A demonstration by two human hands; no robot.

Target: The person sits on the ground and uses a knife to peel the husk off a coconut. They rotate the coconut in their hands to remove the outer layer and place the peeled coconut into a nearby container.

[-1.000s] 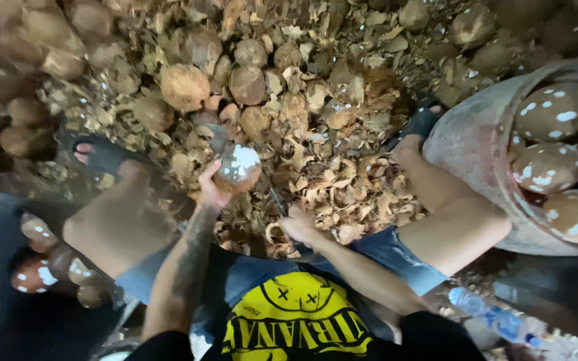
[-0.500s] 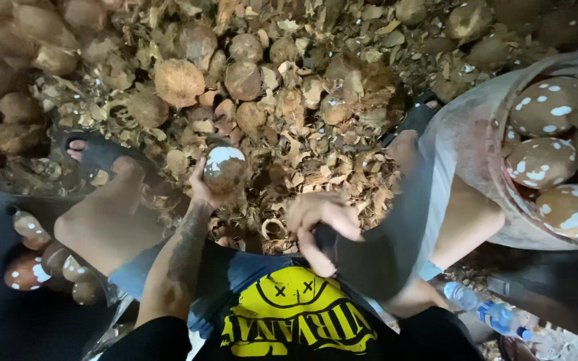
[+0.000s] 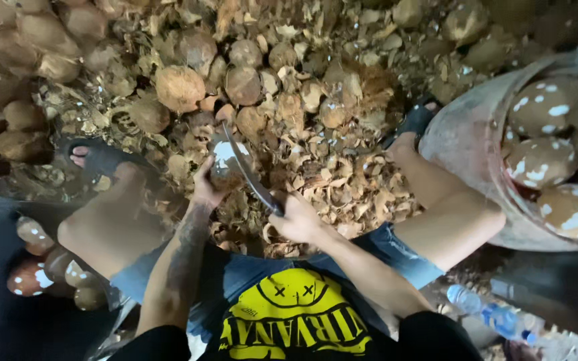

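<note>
Brown husk scraps (image 3: 342, 194) bury the ground, so the floor is hidden. Left hand (image 3: 206, 190) closes its grip around a part-peeled coconut (image 3: 225, 160) between the knees, fingers mostly hidden behind it. Right hand (image 3: 296, 217) is fisted on a knife (image 3: 249, 175), its blade laid against the coconut.

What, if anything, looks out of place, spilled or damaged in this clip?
Nothing stands out. The left hand holds a partly peeled coconut and the right hand holds a knife against it. The husk chips lie loose across the ground between the feet. The plastic bottle lies on its side.
</note>
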